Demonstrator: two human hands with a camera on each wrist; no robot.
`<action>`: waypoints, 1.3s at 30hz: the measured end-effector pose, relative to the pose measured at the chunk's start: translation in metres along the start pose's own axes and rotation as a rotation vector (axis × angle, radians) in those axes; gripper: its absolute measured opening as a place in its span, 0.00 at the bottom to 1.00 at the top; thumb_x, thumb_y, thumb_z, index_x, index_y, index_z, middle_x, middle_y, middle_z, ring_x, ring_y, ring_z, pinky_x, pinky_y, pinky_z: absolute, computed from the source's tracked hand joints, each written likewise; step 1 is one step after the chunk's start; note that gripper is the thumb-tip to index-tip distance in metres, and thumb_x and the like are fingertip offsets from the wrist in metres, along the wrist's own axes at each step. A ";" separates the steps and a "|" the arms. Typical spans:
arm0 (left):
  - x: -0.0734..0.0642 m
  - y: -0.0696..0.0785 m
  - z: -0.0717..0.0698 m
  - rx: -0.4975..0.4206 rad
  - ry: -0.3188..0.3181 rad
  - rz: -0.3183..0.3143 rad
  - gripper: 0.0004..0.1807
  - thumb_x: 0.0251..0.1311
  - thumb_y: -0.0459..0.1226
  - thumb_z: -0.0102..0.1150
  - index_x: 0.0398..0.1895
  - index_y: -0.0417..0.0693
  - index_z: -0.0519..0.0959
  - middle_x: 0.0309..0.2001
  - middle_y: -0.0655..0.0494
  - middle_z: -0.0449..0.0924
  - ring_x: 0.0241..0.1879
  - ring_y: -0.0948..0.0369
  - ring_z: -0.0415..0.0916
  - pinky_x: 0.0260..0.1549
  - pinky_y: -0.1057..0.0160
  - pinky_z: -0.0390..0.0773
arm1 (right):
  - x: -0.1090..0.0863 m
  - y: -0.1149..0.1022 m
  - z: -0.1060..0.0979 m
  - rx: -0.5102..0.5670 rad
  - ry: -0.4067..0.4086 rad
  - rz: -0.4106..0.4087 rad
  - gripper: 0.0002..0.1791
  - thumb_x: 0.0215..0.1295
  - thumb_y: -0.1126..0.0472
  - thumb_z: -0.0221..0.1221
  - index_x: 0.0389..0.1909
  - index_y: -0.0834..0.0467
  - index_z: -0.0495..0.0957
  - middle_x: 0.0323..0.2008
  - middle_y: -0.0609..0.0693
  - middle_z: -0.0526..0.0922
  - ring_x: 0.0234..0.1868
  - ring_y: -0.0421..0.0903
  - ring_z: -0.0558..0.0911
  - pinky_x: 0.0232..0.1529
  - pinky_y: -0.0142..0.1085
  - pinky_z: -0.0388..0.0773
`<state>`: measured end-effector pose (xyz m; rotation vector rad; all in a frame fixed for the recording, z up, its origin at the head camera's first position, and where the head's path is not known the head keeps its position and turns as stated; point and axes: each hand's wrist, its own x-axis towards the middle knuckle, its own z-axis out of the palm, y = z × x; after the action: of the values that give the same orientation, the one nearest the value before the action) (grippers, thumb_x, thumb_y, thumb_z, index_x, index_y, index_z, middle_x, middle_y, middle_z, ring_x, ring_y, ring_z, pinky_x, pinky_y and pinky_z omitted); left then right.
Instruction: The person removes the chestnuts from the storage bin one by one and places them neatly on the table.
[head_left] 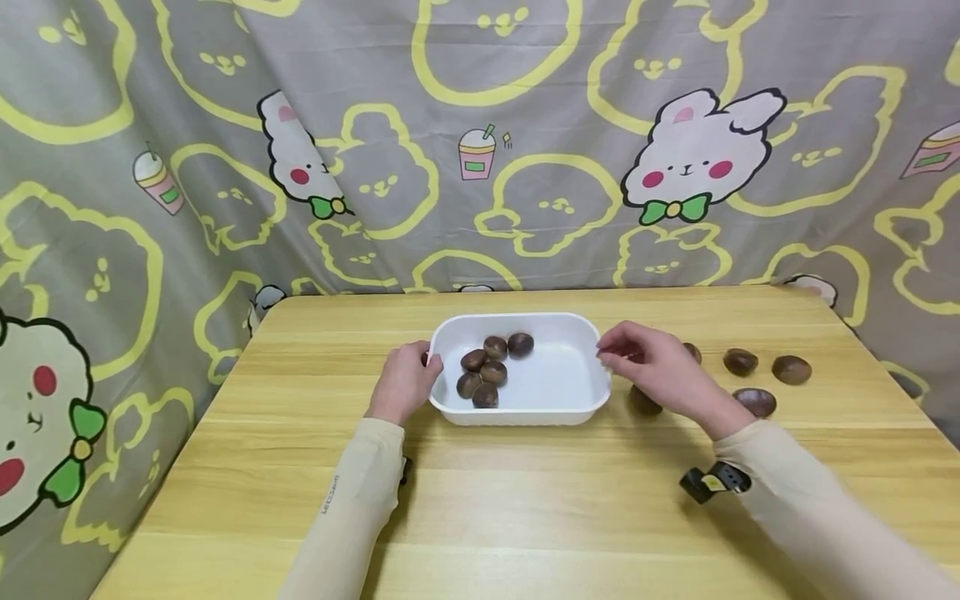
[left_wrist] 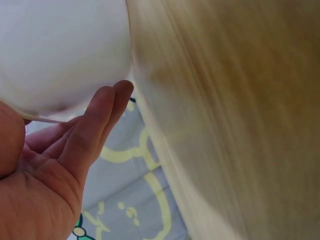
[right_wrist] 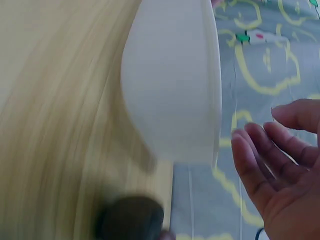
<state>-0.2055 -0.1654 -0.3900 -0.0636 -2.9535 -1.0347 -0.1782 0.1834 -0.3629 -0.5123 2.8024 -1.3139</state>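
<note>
A white plastic dish (head_left: 551, 408) stands on the table, with several brown chestnuts (head_left: 494, 372) inside toward its left side. My left hand (head_left: 402, 382) grips the dish's left end, thumb over the rim and fingers along the outer wall, as the left wrist view shows. Close to the right rim is my right hand (head_left: 663, 371); in the right wrist view its loosely bent fingers (right_wrist: 250, 165) stand apart from the dish and hold nothing. Beneath and beside that hand lie more chestnuts, one dark and blurred chestnut (right_wrist: 132, 217) showing low in the right wrist view.
Loose chestnuts (head_left: 756, 402) are spread over the right part of the wooden table (head_left: 525, 508), some partly hidden by the right hand. A patterned grey curtain (head_left: 555, 125) hangs behind the table's back edge and along the left side.
</note>
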 end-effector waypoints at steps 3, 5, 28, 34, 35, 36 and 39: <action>0.000 0.000 0.000 -0.002 -0.003 -0.001 0.16 0.68 0.35 0.52 0.52 0.36 0.81 0.36 0.46 0.82 0.34 0.55 0.79 0.31 0.61 0.81 | 0.008 -0.008 0.016 0.077 -0.057 -0.026 0.10 0.68 0.57 0.62 0.45 0.59 0.80 0.40 0.50 0.83 0.43 0.47 0.81 0.44 0.42 0.79; 0.000 0.000 -0.001 -0.005 -0.004 -0.001 0.16 0.68 0.35 0.52 0.52 0.36 0.81 0.36 0.46 0.82 0.34 0.56 0.79 0.31 0.61 0.81 | 0.013 -0.013 0.027 0.113 -0.096 -0.029 0.10 0.67 0.56 0.63 0.43 0.57 0.80 0.39 0.49 0.82 0.42 0.46 0.81 0.42 0.41 0.80; 0.001 0.002 0.000 0.001 0.011 0.004 0.15 0.67 0.35 0.52 0.50 0.36 0.82 0.36 0.46 0.83 0.36 0.55 0.79 0.33 0.60 0.82 | 0.056 -0.047 0.104 0.090 -0.319 0.023 0.11 0.57 0.64 0.69 0.41 0.60 0.83 0.40 0.51 0.84 0.40 0.45 0.79 0.43 0.39 0.76; 0.001 0.002 0.000 0.002 0.013 0.003 0.16 0.67 0.35 0.51 0.50 0.36 0.82 0.37 0.46 0.83 0.36 0.56 0.80 0.34 0.60 0.82 | 0.060 -0.050 0.110 0.063 -0.336 -0.012 0.12 0.57 0.62 0.70 0.42 0.59 0.84 0.39 0.48 0.84 0.40 0.43 0.78 0.45 0.38 0.75; 0.001 0.002 0.000 0.003 0.014 0.000 0.16 0.67 0.35 0.51 0.51 0.36 0.82 0.37 0.46 0.83 0.36 0.56 0.80 0.34 0.60 0.82 | 0.061 -0.050 0.110 0.060 -0.341 -0.028 0.12 0.57 0.62 0.70 0.42 0.59 0.84 0.39 0.48 0.84 0.39 0.43 0.78 0.45 0.37 0.75; 0.001 0.002 0.000 0.004 0.016 -0.003 0.16 0.67 0.35 0.51 0.51 0.36 0.82 0.37 0.46 0.83 0.36 0.56 0.80 0.34 0.60 0.82 | 0.062 -0.050 0.111 0.065 -0.353 -0.045 0.13 0.57 0.63 0.69 0.43 0.60 0.84 0.39 0.48 0.85 0.39 0.42 0.79 0.44 0.37 0.76; 0.001 0.002 0.000 0.003 0.016 -0.005 0.16 0.67 0.35 0.51 0.51 0.36 0.82 0.36 0.46 0.83 0.36 0.56 0.79 0.33 0.60 0.82 | 0.064 -0.048 0.113 0.089 -0.406 -0.090 0.14 0.58 0.67 0.68 0.45 0.64 0.83 0.38 0.50 0.84 0.39 0.42 0.80 0.44 0.34 0.77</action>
<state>-0.2063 -0.1639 -0.3893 -0.0477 -2.9421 -1.0259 -0.2086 0.0511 -0.3918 -0.8060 2.4053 -1.1812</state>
